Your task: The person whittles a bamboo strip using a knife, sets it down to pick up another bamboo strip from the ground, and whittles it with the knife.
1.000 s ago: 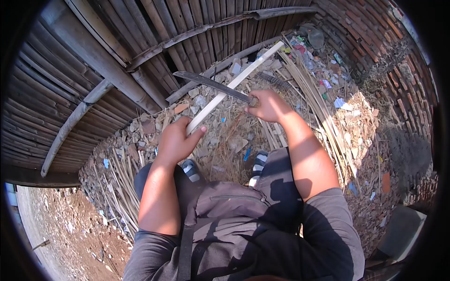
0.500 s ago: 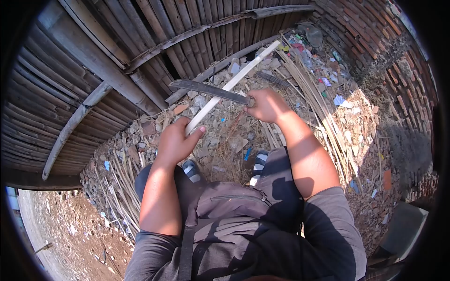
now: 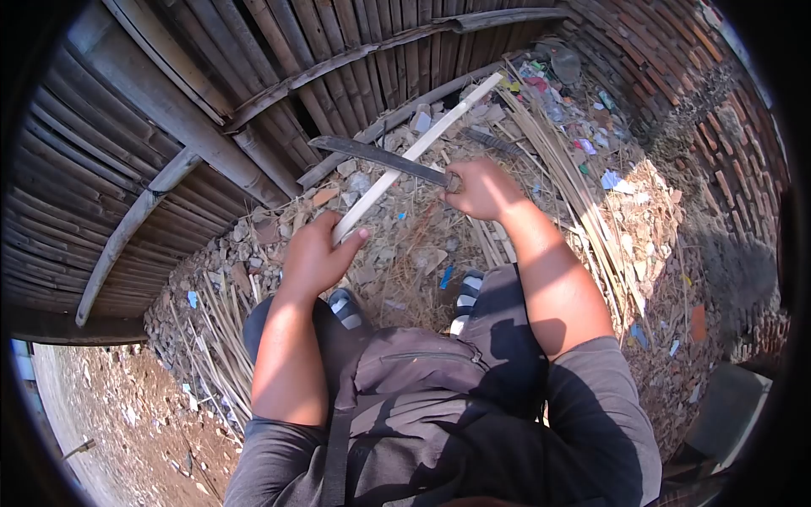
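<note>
My left hand (image 3: 317, 255) is closed around the near end of a pale, straight strip (image 3: 372, 195), which looks like split bamboo. The strip slants up and away to the right, its far end over the rubble. My right hand (image 3: 483, 191) grips the handle of a machete (image 3: 380, 155) with a dark, worn blade. That blade points left and crosses the strip near its middle, seemingly lying against it. The handle is mostly hidden in my fist.
Long thin strips (image 3: 574, 190) lie in a bundle on the right, and more strips (image 3: 215, 338) lie at left. Rubble and litter cover the ground. A bamboo wall (image 3: 355, 84) stands ahead, a brick wall (image 3: 735, 160) at right. My sandalled feet (image 3: 345, 309) are below.
The machete blade has tilted slightly, its tip shifting a little right and up. Both hands stay almost in place, still holding the strip and the machete.
</note>
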A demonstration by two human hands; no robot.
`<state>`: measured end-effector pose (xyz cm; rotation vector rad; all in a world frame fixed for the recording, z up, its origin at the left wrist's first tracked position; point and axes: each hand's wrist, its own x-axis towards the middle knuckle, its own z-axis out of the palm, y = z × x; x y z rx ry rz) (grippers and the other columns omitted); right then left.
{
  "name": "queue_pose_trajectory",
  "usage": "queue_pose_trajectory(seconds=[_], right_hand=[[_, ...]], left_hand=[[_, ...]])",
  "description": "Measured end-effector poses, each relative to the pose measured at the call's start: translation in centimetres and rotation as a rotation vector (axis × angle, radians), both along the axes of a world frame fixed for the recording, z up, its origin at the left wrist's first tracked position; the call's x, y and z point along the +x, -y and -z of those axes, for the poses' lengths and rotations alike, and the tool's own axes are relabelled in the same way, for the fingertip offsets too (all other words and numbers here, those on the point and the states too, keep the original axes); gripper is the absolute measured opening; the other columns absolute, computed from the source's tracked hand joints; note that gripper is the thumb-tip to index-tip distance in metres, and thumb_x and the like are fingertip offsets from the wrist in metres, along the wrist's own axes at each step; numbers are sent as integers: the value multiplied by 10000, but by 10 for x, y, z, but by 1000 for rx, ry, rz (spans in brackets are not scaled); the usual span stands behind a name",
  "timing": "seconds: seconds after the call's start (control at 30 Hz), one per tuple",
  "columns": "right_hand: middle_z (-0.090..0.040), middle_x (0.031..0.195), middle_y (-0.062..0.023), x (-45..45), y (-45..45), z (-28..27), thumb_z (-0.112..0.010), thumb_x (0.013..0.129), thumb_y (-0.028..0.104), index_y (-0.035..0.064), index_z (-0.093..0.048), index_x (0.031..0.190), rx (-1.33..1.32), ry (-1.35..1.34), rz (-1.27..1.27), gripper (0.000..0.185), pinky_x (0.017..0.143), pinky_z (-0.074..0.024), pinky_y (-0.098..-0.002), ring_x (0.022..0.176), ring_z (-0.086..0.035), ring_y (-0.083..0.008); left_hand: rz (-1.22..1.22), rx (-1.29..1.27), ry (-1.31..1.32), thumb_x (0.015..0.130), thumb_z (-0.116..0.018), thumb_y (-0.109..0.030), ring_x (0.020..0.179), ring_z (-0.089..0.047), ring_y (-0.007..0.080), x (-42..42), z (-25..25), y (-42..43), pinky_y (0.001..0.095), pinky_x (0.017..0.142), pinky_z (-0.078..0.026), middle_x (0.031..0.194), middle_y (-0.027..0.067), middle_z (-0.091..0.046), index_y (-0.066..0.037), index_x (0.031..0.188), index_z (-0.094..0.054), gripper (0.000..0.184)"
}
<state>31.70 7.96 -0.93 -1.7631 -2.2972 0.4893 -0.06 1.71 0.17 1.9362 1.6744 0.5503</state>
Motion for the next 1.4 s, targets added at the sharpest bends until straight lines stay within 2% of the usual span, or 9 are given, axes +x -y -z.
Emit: queue_pose_trajectory(seconds=[0.23,0.33,0.47,0.77,0.93,1.07,1.17,1.4], right_hand=[[-764,1097,-201,-21,5,-8,-807,825,310,135,-758,1195,-137,12,-116,413,920,-585,-495,1052,-725,-413],[-760,1104,-211,-5,1,1,-815,823,307,117,-757,1198,19,-88,-90,424,936,-576,-502,1063,-717,-423],[-756,1112,-218,5,-1,0,-824,821,310,105,-755,1201,-15,-53,14,437,943,-568,-511,1075,-708,-430],[-758,1017,-213,-14,8,-18,-812,842,308,99,-743,1181,-56,-15,-112,405,905,-573,-509,1020,-723,-419],[-759,994,-205,-3,4,-4,-810,845,313,116,-747,1168,40,-81,-117,383,891,-571,-515,989,-724,-422],[-756,1024,-210,-2,4,-7,-812,834,307,116,-747,1156,-45,-37,-94,380,903,-569,-519,1013,-717,-428],[-756,1030,-210,-6,5,-9,-813,824,301,109,-748,1136,-72,-30,-86,372,905,-568,-525,1020,-715,-433],[-751,1025,-225,-4,3,-6,-809,818,294,97,-744,1118,-62,-47,-94,365,904,-565,-534,1022,-713,-436]], left_hand=[[14,35,51,919,-774,-496,765,-729,396,-3,8,0,483,721,-553,781,216,-716,3,1079,-719,527],[4,19,73,917,-781,-487,753,-725,385,-2,7,0,476,714,-551,780,211,-715,6,1073,-719,521],[1,11,73,915,-792,-476,742,-722,369,-3,12,-2,466,710,-547,775,202,-713,3,1066,-721,507],[-37,-28,91,918,-793,-476,730,-722,353,0,1,1,453,694,-544,764,191,-712,-7,1010,-708,486],[-18,-26,110,920,-792,-478,726,-721,357,1,6,1,453,698,-545,764,188,-715,-6,1030,-714,491],[-3,-33,78,920,-790,-487,742,-731,363,0,7,0,454,712,-552,775,188,-723,-7,1059,-721,505],[11,9,49,947,-807,-376,680,-661,196,-1,7,1,369,658,-516,774,126,-707,10,1054,-695,416],[-2,-23,44,946,-806,-382,699,-684,216,0,4,1,383,669,-526,774,134,-713,12,1062,-699,425]])
